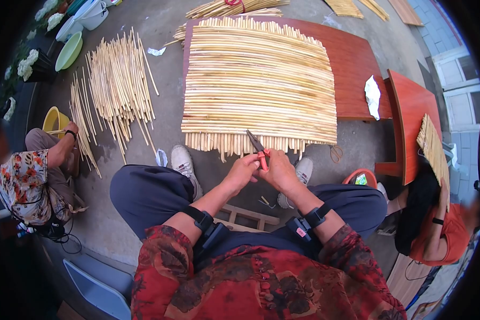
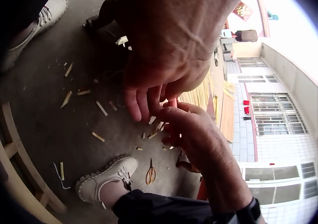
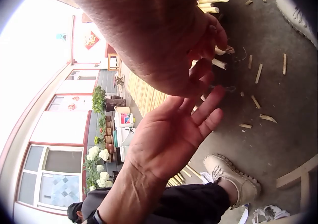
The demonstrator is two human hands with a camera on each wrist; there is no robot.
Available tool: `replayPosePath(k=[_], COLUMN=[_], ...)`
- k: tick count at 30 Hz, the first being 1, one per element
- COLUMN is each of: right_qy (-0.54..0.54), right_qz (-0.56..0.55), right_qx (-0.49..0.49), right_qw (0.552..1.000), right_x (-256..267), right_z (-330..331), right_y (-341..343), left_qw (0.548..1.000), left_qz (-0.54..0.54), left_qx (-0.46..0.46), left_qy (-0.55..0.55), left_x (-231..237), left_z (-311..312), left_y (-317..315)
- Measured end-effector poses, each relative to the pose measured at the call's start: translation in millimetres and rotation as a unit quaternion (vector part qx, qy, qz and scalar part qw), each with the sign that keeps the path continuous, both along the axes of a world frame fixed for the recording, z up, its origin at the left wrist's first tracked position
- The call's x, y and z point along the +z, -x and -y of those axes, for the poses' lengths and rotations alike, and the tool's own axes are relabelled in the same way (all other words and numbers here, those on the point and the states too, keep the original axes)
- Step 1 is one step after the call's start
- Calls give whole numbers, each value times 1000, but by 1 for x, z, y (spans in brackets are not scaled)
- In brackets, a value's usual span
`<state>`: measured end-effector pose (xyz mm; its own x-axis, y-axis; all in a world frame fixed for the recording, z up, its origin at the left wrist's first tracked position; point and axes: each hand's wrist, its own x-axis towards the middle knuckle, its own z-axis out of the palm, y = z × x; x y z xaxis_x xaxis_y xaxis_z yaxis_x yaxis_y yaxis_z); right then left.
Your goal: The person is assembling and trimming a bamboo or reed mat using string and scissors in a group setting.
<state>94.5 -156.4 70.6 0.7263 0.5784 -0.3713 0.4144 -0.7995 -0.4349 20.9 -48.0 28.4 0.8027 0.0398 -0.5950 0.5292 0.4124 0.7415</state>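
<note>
Red-handled pliers (image 1: 263, 159) point away from me, their dark nose over the near edge of a mat of straw-coloured sticks (image 1: 258, 80). My right hand (image 1: 280, 170) grips the handles. From the other side my left hand (image 1: 242, 172) pinches at them, its fingertips close against the right. In the left wrist view, a bit of red handle (image 2: 173, 103) shows between both hands, while much of the tool is hidden. The left hand's other fingers (image 3: 211, 115) extend loosely in the right wrist view. The mat lies on a red-brown table (image 1: 352, 58), uneven stick ends along its near side.
Loose sticks (image 1: 117, 80) are spread on the floor at left. A seated person (image 1: 29, 170) is beside a yellow bucket (image 1: 55, 120); another person (image 1: 442, 234) at right holds a stick mat (image 1: 432, 144). Scissors (image 2: 150, 174) and stick offcuts (image 2: 98, 136) lie near my shoes.
</note>
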Motion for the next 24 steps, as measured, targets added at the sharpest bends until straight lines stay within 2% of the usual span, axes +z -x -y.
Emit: replayPosePath(k=[3,5,6,7,9,10,12,13,14,16,24], right_qy=[-6,-7,-8,-10,-21,-21,-38,-37,-41,-45,-80], right_qz=[64,73,82,82,105,105,113,115,124,133,165], right_qx=[-18,-16,-13,-13,-10,-11,-7,-7,-2,2,14], right_qw=[998,997,996,996,994,994,993,993,991,990,983], right_x=[-12,-8,-6,-8,-12,-13,-14,-14,-15,-14,-13], right_z=[-2,-3,-4,-5,-4,-3,-2,0,0,0,5], right_y=[6,9,10,11,12,12,9,8,7,7,5], left_qw=[998,984,984,954,846,846,657,681,681,636,622], left_qz=[30,26,26,38,56,56,149,119,119,141,120], left_qx=[-23,-76,-76,-67,-65,-65,-54,-128,-127,-188,-208], left_qy=[-40,-158,-159,-289,-526,-526,-737,-711,-711,-735,-745], left_x=[3,11,9,13,24,21,12,9,5,0,-5], left_z=[-4,-9,-14,-20,-31,-36,-47,-49,-50,-50,-42], left_y=[0,-1,-1,-2,-4,-6,-7,-5,-4,-1,-1])
